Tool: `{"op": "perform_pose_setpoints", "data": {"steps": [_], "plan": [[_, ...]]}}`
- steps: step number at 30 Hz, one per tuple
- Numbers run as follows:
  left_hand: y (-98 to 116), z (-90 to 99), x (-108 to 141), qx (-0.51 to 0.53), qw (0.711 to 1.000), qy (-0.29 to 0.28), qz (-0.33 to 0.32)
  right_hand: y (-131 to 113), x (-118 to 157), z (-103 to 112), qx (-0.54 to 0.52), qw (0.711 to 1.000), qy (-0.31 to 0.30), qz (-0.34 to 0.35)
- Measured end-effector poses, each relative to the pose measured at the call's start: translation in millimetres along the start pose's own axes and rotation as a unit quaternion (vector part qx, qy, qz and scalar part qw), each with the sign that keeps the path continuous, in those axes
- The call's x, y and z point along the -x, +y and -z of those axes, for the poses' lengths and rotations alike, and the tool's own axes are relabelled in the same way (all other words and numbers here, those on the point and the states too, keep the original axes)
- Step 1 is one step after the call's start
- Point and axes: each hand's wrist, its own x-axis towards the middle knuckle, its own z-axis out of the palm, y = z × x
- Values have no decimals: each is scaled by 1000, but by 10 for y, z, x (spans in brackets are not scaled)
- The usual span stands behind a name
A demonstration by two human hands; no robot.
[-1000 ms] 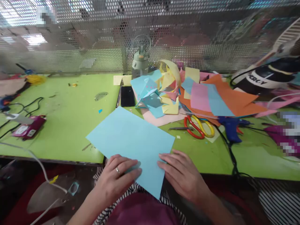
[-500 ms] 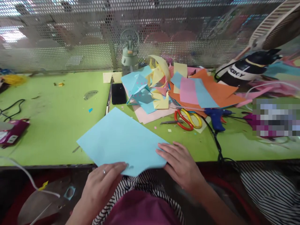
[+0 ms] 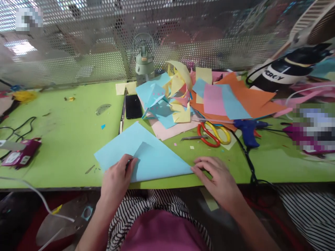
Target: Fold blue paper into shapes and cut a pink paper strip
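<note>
Blue paper (image 3: 157,158) partly folded over between two bare hands, left hand (image 3: 117,177) pinching its near edge, right hand (image 3: 216,176) at its pointed corner, scissors (image 3: 214,134) (red-and-yellow handles) beyond the right hand

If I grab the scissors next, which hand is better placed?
Probably your right hand: it's at the blue paper's right corner, just below the scissors. Your left hand is farther off, at the folded flap.

A perforated metal screen (image 3: 104,52) stands behind the green worktop (image 3: 65,150), with bright light showing through it at the upper left.
</note>
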Motion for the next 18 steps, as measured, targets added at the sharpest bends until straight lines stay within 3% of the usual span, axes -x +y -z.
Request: {"op": "perform_pose_setpoints", "data": {"steps": [6, 13, 18], "plan": [[181, 91, -250, -119, 991, -61, 24, -43, 31, -65, 38, 997, 56, 26], [339, 116, -494, -198, 969, -143, 33, -29, 45, -26, 73, 996, 44, 32], [365, 52, -574, -211, 963, -162, 36, 0, 77, -30, 64, 997, 34, 23]]}}
